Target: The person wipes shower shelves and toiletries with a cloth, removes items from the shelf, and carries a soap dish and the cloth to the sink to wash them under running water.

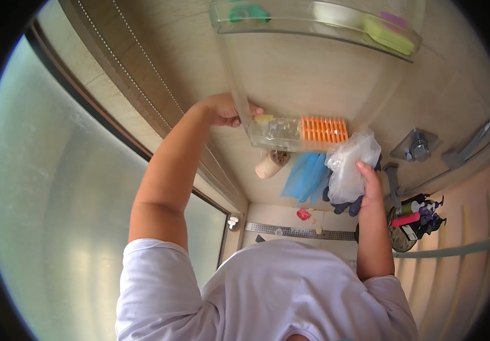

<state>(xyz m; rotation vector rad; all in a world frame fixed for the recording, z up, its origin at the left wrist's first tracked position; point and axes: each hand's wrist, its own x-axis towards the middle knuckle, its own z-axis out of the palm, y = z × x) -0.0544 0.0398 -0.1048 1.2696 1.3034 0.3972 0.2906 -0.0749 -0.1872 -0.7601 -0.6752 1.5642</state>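
Note:
My left hand (227, 110) is closed around the left side of a clear wall rack (296, 143), at its lower shelf. Its fingertips come close to a small yellow piece (264, 118) on that shelf; whether they touch it I cannot tell. An orange bristled or ribbed item (324, 129) sits at the shelf's right end. My right hand (371, 183) grips a crumpled clear plastic bag (350, 165) just right of the shelf. Behind the bag shows a dark blue bunched item (344, 206), partly hidden. A blue mesh cloth (304, 177) hangs below the shelf.
A pinkish bottle (269, 165) is under the shelf. The rack's upper shelf holds a green item (249, 12) and a yellow-green one (388, 35). Right are a shower valve (419, 149) and pump bottles (412, 219). A frosted glass panel (57, 182) stands left; a floor drain (299, 232) lies below.

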